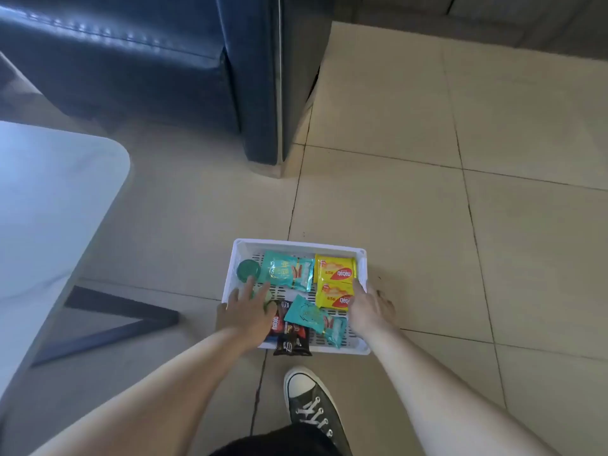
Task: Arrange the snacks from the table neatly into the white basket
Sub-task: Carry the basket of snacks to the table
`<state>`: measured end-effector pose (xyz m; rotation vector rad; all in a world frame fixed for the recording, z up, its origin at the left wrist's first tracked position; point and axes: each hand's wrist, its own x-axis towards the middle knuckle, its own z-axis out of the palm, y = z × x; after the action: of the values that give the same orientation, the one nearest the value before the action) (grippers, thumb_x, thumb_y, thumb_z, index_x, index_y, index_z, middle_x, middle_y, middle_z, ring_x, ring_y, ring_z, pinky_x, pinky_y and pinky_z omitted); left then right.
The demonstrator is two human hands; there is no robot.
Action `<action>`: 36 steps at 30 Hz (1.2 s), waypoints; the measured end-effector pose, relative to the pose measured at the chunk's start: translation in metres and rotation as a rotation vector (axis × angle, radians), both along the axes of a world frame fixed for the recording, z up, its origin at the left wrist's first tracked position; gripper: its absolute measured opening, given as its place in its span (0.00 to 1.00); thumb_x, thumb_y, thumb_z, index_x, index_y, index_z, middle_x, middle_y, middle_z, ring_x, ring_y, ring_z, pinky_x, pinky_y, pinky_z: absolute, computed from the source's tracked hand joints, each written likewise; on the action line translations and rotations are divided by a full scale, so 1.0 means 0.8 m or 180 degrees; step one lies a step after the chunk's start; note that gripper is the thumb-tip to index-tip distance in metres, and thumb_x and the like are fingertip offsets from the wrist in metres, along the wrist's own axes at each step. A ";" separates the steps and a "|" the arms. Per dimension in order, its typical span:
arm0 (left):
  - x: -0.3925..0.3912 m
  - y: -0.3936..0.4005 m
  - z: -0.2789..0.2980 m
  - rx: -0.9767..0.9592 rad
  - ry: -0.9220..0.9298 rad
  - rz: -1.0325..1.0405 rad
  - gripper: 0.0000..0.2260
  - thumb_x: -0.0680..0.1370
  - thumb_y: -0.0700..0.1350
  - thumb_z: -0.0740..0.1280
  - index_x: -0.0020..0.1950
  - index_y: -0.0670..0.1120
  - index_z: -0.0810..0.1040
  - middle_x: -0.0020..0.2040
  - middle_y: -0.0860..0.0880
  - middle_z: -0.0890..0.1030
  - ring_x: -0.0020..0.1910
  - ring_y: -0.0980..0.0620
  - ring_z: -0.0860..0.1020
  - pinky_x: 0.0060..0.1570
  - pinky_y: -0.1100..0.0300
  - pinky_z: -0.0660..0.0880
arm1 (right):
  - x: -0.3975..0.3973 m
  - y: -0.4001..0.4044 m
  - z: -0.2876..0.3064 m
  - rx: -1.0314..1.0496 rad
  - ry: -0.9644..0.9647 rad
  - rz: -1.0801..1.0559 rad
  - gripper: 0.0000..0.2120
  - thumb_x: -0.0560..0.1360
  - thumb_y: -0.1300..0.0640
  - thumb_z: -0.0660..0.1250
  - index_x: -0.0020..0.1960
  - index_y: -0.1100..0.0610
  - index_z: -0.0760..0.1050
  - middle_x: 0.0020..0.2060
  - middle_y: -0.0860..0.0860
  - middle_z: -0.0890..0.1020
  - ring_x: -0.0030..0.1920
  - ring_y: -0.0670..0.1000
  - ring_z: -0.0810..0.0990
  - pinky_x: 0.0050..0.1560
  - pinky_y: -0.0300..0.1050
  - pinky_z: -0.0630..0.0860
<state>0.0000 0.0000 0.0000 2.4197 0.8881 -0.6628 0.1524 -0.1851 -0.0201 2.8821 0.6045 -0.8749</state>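
From the head view, the white basket sits on the tiled floor, holding two yellow Nabati packs, teal packets, dark wafer packs and a green round tin. The left hand lies over the basket's left side, fingers spread, its grip empty. The right hand clasps the right rim, beside the white surface.

A single head-worn wide-angle camera looks steeply down from standing height at the tiled floor, well above it, with the person's own arms and shoe at the bottom edge.
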 end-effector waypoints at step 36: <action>-0.020 0.044 -0.124 -0.0080 0.0438 0.1214 0.21 0.78 0.33 0.64 0.72 0.39 0.68 0.72 0.42 0.63 0.64 0.43 0.72 0.56 0.57 0.76 | -0.004 -0.038 -0.113 0.0832 -0.0032 -0.0706 0.17 0.76 0.69 0.60 0.63 0.58 0.72 0.56 0.54 0.70 0.50 0.57 0.78 0.42 0.48 0.73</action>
<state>-0.0158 0.0349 -0.0989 2.1156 1.3435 -0.6913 0.1495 -0.2153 -0.1103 3.2373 0.4324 -0.8643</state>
